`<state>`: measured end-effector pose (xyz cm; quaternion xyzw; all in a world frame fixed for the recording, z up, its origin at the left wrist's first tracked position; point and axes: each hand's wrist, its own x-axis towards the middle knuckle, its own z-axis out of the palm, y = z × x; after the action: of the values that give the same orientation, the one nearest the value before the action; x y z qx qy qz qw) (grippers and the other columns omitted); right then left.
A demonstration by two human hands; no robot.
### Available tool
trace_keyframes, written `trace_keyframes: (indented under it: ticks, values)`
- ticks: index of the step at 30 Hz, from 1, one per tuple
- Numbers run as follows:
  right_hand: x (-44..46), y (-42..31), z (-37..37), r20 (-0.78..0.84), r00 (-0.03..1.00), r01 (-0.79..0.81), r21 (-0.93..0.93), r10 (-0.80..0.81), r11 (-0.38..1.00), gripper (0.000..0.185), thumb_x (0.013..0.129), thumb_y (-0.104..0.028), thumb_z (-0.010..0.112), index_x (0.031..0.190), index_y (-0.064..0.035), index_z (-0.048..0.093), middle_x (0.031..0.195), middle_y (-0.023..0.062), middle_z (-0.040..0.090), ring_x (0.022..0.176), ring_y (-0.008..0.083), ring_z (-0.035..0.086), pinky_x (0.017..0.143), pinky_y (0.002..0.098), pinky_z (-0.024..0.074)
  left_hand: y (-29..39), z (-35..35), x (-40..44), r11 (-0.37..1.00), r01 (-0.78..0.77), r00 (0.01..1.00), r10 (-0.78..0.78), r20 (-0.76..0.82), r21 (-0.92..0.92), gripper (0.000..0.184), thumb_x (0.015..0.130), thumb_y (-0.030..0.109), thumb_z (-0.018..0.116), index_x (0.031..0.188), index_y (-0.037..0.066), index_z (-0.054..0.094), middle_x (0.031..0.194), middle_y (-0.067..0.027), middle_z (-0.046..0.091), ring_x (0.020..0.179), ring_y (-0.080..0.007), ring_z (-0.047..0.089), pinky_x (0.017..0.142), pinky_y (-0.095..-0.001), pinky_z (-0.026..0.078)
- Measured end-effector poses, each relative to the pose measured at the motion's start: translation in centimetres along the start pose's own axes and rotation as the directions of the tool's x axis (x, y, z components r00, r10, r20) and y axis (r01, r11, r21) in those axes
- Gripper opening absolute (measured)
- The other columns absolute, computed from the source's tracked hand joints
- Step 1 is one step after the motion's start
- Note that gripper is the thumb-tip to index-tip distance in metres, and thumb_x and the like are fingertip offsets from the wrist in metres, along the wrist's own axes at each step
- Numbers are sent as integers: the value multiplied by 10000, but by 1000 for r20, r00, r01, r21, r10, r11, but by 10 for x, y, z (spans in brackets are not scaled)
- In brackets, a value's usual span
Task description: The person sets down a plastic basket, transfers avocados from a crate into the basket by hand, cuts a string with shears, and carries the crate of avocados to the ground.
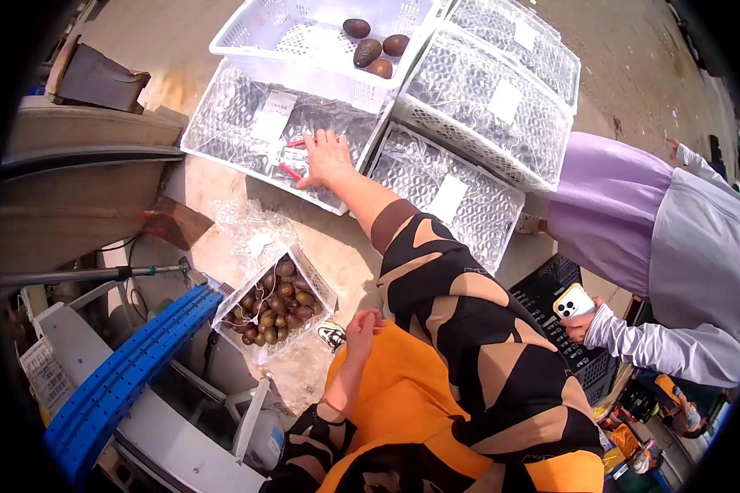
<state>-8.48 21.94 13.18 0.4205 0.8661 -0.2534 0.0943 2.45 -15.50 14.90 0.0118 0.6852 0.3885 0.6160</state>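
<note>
My right hand [327, 158] reaches out over a white crate [222, 152] covered with clear bubble wrap. Its fingers are spread, with two red handle-like pieces [289, 171] beside the thumb and fingers. Close to my body, my left hand [362, 329] is closed with fingers curled, and nothing shows in it. Left of that hand, a small white basket [314, 275] holds several brown-green round fruits [278, 308], with bubble wrap [251, 230] folded back from it. A white paper label [275, 115] lies on the wrapped crate.
An open white crate [296, 70] with several dark fruits [367, 52] rests behind. More wrapped crates [477, 90] stand at the right. A person in a lilac skirt [604, 205] holds a phone [573, 304] near a black crate [588, 366]. A blue bar [131, 374] crosses the lower left.
</note>
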Motion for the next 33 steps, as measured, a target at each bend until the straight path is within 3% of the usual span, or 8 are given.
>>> trace_keyframes:
  ticks: [8,11,14,18,22,24,29,33]
  values:
    - [-3,-2,19,-208,944,165,-377,-257,911,594,644,-269,804,1163,-129,553,1157,76,548,1107,232,519,908,389,399,-28,-31,-3,996,71,995,-67,-67,55,155,1027,163,526,1074,68,639,933,-32,677,750,-118,655,645,-246,503]
    - [-35,4,16,4,950,297,-317,-312,901,616,644,-391,753,1175,-143,564,1043,86,600,1056,247,563,912,407,392,-50,-50,0,972,189,975,-169,-143,138,137,1033,152,519,1033,85,639,876,-12,666,688,-102,629,600,-240,487]
    - [-84,13,15,116,992,6,324,-46,946,666,728,-436,682,1245,-49,520,1092,194,617,1119,338,573,950,479,390,-31,-53,-4,987,155,983,-149,-108,50,121,1033,141,523,1010,72,620,823,-23,644,638,-105,598,588,-250,485]
    - [-176,41,36,262,953,-298,732,150,612,713,802,-548,627,1183,28,452,1101,259,609,1042,424,608,894,478,466,-36,-46,32,972,166,983,-150,-108,166,147,1042,131,464,1036,52,589,801,-69,653,583,-148,632,488,-277,503]
    - [-257,41,46,371,904,-393,917,212,74,574,778,-275,640,1272,-65,437,858,76,528,729,165,529,616,333,423,-61,-43,81,939,153,978,-188,87,307,199,1035,193,459,1020,40,586,793,-98,660,564,-188,654,462,-286,502]
    - [-292,39,36,445,892,-448,894,81,13,554,766,-201,617,1281,-92,446,833,54,505,657,146,506,575,323,416,-55,-24,87,943,112,978,-161,133,313,197,1037,196,464,1016,42,584,785,-94,658,557,-186,650,460,-289,503]
    - [-310,43,109,332,928,-372,806,168,460,423,776,-271,643,1108,-52,501,806,107,576,631,172,573,537,332,440,-31,3,72,920,44,978,-119,172,389,161,1033,163,470,1012,46,579,781,-79,646,548,-165,622,463,-284,500]
    - [-321,40,67,494,845,-535,755,206,381,392,742,-352,664,956,-40,561,742,125,622,677,259,610,607,406,450,-24,-19,59,915,17,985,-84,148,402,134,1030,136,475,1009,50,576,778,-67,637,541,-147,598,465,-280,497]
